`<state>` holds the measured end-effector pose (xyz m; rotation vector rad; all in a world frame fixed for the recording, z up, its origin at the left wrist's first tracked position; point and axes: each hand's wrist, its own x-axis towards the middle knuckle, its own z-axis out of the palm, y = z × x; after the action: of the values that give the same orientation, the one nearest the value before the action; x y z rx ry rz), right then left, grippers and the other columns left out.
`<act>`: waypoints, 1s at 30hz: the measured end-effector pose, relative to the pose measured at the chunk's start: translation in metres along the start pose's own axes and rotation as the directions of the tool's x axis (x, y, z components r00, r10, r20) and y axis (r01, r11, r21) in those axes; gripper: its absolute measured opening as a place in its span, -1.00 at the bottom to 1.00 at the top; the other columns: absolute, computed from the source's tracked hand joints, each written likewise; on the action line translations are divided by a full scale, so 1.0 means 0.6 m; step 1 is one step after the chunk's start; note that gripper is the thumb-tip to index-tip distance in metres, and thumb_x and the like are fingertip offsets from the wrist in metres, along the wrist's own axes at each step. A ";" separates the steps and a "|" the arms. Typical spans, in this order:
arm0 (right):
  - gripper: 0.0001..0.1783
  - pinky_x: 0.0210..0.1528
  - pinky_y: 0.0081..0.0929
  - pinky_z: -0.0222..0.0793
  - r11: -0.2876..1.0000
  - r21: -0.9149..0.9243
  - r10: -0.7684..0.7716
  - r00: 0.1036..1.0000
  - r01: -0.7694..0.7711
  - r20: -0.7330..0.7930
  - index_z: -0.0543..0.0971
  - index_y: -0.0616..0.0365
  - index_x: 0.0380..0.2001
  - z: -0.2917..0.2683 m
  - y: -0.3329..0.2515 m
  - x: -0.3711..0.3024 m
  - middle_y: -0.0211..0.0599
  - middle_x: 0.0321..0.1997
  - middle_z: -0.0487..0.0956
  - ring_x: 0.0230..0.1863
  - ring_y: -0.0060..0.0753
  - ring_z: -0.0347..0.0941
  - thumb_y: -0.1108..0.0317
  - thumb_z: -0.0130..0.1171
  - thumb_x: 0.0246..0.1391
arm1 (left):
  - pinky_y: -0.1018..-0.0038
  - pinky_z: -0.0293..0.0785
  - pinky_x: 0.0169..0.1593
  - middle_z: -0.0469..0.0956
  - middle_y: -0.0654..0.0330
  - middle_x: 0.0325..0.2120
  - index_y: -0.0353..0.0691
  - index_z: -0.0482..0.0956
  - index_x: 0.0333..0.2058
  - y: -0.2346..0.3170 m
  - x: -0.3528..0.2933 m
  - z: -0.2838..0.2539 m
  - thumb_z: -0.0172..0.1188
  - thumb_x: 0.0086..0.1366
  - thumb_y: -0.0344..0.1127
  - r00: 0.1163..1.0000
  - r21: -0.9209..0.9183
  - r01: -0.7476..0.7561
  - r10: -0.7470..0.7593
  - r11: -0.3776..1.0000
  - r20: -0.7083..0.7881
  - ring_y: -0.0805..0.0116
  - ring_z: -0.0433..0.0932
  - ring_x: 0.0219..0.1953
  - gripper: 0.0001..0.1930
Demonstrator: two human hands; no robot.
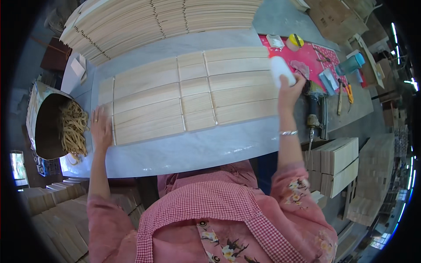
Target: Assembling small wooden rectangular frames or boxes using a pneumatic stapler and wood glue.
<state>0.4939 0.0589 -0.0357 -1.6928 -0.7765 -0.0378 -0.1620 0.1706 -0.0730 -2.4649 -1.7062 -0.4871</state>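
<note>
Several pale wooden slats lie side by side on the table, crossed by grooves with white lines in them. My left hand rests on their left end, fingers stretched out and slightly blurred. At the right end, my right hand is wrapped round a white squeeze bottle with a red tip. The bottle is tilted, its tip toward the far right corner of the slats. Whether the tip touches the wood, I cannot tell.
A tall stack of slats stands behind. On the left, a drum-like container holds curled tan strips. At right, a pink mat carries a yellow-lidded tub; near it are a teal bottle, a hammer and orange-handled pliers.
</note>
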 end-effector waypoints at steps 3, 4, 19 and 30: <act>-0.56 0.04 -0.26 0.38 0.987 -0.160 -0.011 1.000 0.006 -0.029 0.37 0.21 -0.17 0.000 0.088 0.116 -0.07 -0.15 0.47 -0.13 -0.09 0.42 0.27 0.35 -0.02 | 0.06 0.06 0.46 0.16 0.00 0.45 -0.18 0.27 0.40 0.058 -0.033 -0.017 0.19 0.36 -0.15 0.998 -0.066 -0.051 0.049 0.997 -0.024 -0.17 0.11 0.46 -0.33; -0.57 0.02 -0.26 0.39 0.964 -0.265 -0.045 0.999 0.036 -0.027 0.37 0.21 -0.19 0.001 0.114 0.142 -0.08 -0.16 0.47 -0.15 -0.08 0.42 0.25 0.34 -0.01 | 0.06 0.04 0.47 0.14 0.01 0.47 -0.17 0.26 0.40 0.098 -0.041 -0.030 0.24 0.32 -0.13 0.996 -0.082 -0.078 0.081 0.994 0.027 -0.15 0.07 0.48 -0.28; -0.23 0.39 -0.06 0.18 0.667 0.021 -0.395 0.330 0.745 0.858 0.54 0.03 0.20 -0.072 -0.027 -0.055 -0.19 0.42 0.39 0.44 0.02 0.23 0.16 0.52 -0.16 | 0.02 0.02 0.44 0.08 0.20 0.50 0.08 0.41 0.33 0.263 -0.055 -0.057 0.26 0.30 0.03 0.951 -0.005 -0.222 0.218 0.975 0.219 -0.11 -0.06 0.54 -0.36; -0.45 0.40 -0.16 0.15 0.619 -0.082 -0.400 0.403 0.781 0.823 0.55 0.07 0.16 0.037 -0.017 -0.076 -0.25 0.44 0.36 0.46 0.07 0.19 0.29 0.34 0.07 | 0.00 0.00 0.43 0.05 0.21 0.51 0.09 0.43 0.32 0.230 0.025 0.027 0.12 0.41 0.09 0.993 0.092 -0.096 0.089 0.991 0.076 -0.15 -0.03 0.51 -0.44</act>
<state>0.4453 0.0576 -0.0527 -1.7375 -2.2036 -0.0472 -0.0259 0.1380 -0.0704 -2.5074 -1.5910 -0.3035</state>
